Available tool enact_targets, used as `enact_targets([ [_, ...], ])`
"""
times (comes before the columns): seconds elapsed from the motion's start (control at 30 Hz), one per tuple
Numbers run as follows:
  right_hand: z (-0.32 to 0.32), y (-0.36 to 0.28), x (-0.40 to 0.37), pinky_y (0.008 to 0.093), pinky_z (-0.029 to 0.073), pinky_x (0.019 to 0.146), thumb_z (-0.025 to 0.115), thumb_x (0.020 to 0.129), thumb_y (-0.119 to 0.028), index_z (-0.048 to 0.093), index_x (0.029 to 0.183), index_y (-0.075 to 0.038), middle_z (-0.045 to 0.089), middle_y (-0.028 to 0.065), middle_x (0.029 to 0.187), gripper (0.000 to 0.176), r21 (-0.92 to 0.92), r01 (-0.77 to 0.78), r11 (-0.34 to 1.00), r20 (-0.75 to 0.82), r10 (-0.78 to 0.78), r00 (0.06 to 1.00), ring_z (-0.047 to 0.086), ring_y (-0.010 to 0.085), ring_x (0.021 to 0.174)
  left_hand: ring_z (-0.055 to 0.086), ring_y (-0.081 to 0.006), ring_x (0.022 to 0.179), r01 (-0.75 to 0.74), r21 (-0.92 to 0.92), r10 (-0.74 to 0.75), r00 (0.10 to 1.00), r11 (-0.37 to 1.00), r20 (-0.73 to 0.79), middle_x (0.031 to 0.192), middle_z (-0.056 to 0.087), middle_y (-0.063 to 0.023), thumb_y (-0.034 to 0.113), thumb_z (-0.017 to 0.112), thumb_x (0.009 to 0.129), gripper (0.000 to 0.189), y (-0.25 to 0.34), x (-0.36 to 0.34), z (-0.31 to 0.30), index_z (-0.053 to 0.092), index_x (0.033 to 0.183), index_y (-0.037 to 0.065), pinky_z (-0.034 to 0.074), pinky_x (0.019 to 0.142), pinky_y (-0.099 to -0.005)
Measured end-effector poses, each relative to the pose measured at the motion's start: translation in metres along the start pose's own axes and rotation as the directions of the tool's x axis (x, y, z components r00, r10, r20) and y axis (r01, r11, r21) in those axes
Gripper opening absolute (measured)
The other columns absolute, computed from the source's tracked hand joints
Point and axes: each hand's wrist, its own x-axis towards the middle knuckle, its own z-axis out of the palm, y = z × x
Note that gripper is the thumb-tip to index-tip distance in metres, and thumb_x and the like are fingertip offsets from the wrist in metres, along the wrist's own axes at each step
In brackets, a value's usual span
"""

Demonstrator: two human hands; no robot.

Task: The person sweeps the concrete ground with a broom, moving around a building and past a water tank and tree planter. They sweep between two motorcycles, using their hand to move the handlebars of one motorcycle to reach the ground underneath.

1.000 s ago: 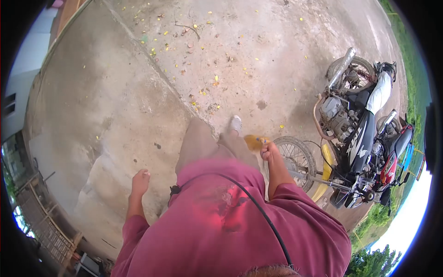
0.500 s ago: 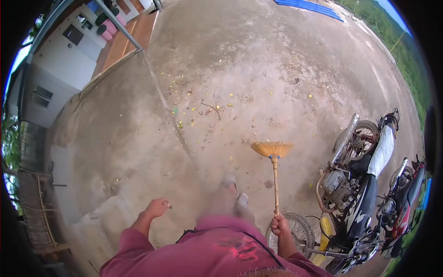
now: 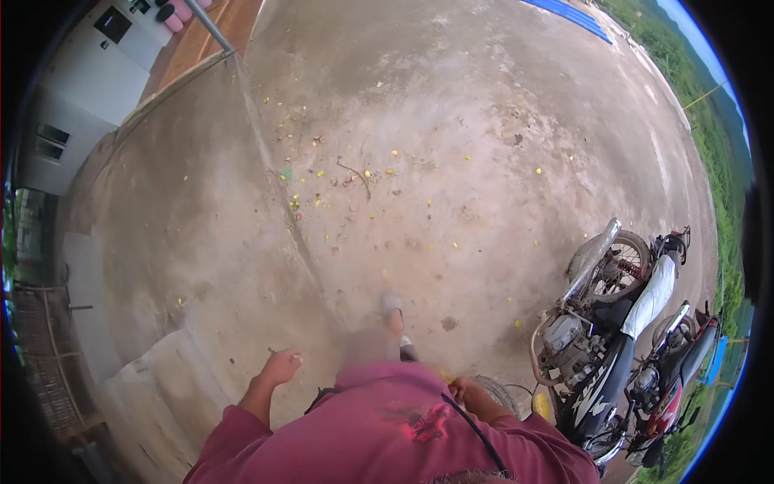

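Observation:
My right hand [image 3: 461, 392] is held in against my waist, fingers curled around what seems to be the handle of the straw broom. Only a small yellowish patch [image 3: 443, 373], probably part of that broom, shows beside the hand; my body hides the rest. Out to the left, above the concrete, my left hand [image 3: 282, 366] is closed with its fingers curled in. A tiny dark sliver shows at its edge, and I cannot make out what it holds. My shoe [image 3: 392, 303] is on the ground in front of me.
Two motorcycles, a nearer black and white one [image 3: 601, 363] and a red one [image 3: 671, 383], stand on the right. Yellow leaves and a twig [image 3: 355, 176] lie scattered ahead on the concrete [image 3: 435, 105]. A white building [image 3: 93, 81] is at upper left, blue sheets [image 3: 568, 14] at upper right.
The broom, upright ahead of my right hand before, has dropped almost wholly out of sight. My right hand has drawn in toward my waist. The motorcycles and leaves have shifted slightly in view.

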Motion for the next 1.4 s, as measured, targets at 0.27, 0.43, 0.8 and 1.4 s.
enact_targets([
  [0.27,0.080,-0.329,-0.118,0.0231,0.026,0.030,0.047,0.096,-0.011,0.037,0.067,-0.016,0.033,-0.0042,0.049,0.031,0.170,0.411,0.896,-0.120,-0.396,0.911,0.031,0.0089,0.034,0.070,-0.0347,0.100,0.220,-0.194,-0.234,0.971,0.956,-0.049,0.103,0.073,-0.0202,0.028,0.068,0.091,0.036,0.024,-0.012,-0.011,0.068,0.119,0.006,0.054,0.089,-0.0409],
  [0.43,0.105,-0.400,-0.177,0.0240,0.024,0.034,0.051,0.097,-0.011,0.037,0.074,-0.015,0.033,-0.0057,0.053,0.027,0.086,0.565,0.821,-0.058,-0.562,0.825,0.029,0.0087,0.038,0.070,-0.0351,0.100,0.379,-0.236,-0.400,0.915,0.895,-0.047,0.104,0.073,-0.0191,0.029,0.068,0.090,0.034,-0.035,-0.051,0.055,0.069,0.115,0.006,0.054,0.089,-0.0411],
  [0.8,0.117,-0.313,-0.301,0.0293,0.036,0.044,0.056,0.095,-0.012,0.046,0.083,-0.013,0.041,-0.0019,0.062,0.015,-0.341,0.443,0.829,0.098,-0.437,0.894,0.039,0.0130,0.049,0.070,-0.0239,0.080,0.359,-0.644,-0.495,0.868,0.676,-0.036,0.088,0.073,-0.0142,0.022,0.068,0.093,0.036,0.212,-0.087,0.209,0.065,0.123,0.004,0.055,0.075,-0.0350],
  [1.4,0.169,-0.102,-0.205,0.0282,0.041,0.042,0.060,0.089,-0.006,0.056,0.086,-0.002,0.054,0.0026,0.064,0.007,-0.963,-0.137,-0.234,-0.113,-0.115,0.987,0.050,0.0136,0.047,0.070,-0.0333,0.102,0.460,-0.887,-0.824,0.492,-0.028,0.282,0.110,0.071,-0.0223,0.030,0.066,0.093,0.040,0.354,-0.267,0.440,0.065,0.125,0.006,0.054,0.087,-0.0403],
])
